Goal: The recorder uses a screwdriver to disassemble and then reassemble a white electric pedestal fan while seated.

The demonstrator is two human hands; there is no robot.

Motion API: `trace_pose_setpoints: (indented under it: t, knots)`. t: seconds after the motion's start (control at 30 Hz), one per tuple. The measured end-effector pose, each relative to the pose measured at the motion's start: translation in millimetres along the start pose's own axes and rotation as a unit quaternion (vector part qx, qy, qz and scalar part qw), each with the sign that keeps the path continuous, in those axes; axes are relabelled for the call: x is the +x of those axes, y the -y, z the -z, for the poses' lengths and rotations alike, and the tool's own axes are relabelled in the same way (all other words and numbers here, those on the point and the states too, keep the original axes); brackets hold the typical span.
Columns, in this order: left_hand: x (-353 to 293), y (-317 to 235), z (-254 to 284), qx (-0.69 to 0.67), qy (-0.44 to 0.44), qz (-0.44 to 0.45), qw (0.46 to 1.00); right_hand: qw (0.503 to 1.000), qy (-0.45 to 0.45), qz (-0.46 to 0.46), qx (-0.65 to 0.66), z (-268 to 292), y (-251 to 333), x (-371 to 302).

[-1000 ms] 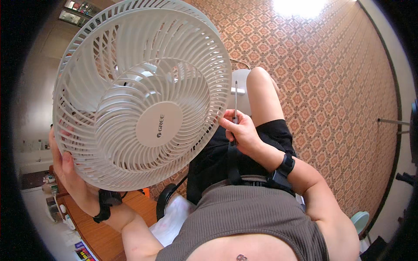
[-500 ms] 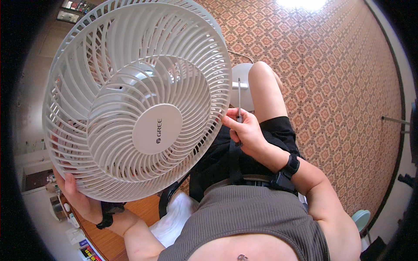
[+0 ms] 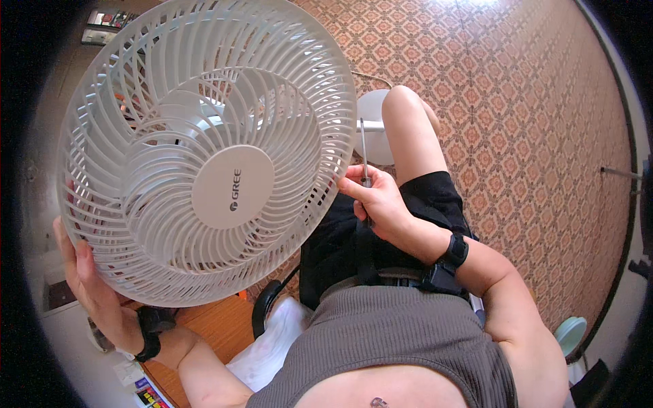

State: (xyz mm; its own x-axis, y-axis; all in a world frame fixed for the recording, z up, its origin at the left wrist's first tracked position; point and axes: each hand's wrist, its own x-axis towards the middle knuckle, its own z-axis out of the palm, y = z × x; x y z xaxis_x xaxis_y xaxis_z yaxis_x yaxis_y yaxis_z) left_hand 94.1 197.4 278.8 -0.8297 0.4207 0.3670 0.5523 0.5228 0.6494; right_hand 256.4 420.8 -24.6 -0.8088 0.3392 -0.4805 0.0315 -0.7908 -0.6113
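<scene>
The round white front grille (image 3: pixel 232 187) of a fan fills the left half of the view, tilted toward me, with the blades and rear part showing through its curved slats. My left hand (image 3: pixel 87 275) grips its lower left rim, thumb in front and the other fingers behind. At the right rim, my right hand (image 3: pixel 384 204) pinches the edge with thumb and forefinger. That same hand holds a screwdriver (image 3: pixel 364 149), its thin metal shaft pointing up and its dark handle mostly inside the palm. Behind the grille stands the fan's pale round base (image 3: pixel 374 112), partly covered.
My bent knee (image 3: pixel 406 112) is just right of the base. A cord (image 3: pixel 373 76) runs over the patterned floor (image 3: pixel 517 156). At lower left are a wooden surface (image 3: pixel 211 330) and a white plastic bag (image 3: pixel 272 340). A pale green round object (image 3: pixel 570 333) lies at lower right.
The front grille has shifted slightly left and up with both hands. Its rim now covers the rear rim that showed above and right of it earlier. The screwdriver stays in my right hand.
</scene>
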Motion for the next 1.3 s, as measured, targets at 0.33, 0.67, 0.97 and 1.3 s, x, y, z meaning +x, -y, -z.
trace_pose_setpoints:
  t: [0.33,0.67,0.97,1.3]
  knots:
    - [20,1,7,0.081,0.096,-0.093,0.988,1.0,0.012,-0.003,0.012,3,-8,7]
    - [9,-2,-7,0.084,0.052,-0.093,0.991,0.996,0.047,-0.038,0.061,9,-9,8]
    - [2,9,-3,0.072,0.033,-0.119,0.99,0.995,0.047,-0.034,0.079,9,-13,11]
    - [-3,6,-11,0.079,0.021,-0.121,0.989,0.997,0.022,-0.013,0.075,7,-11,12]
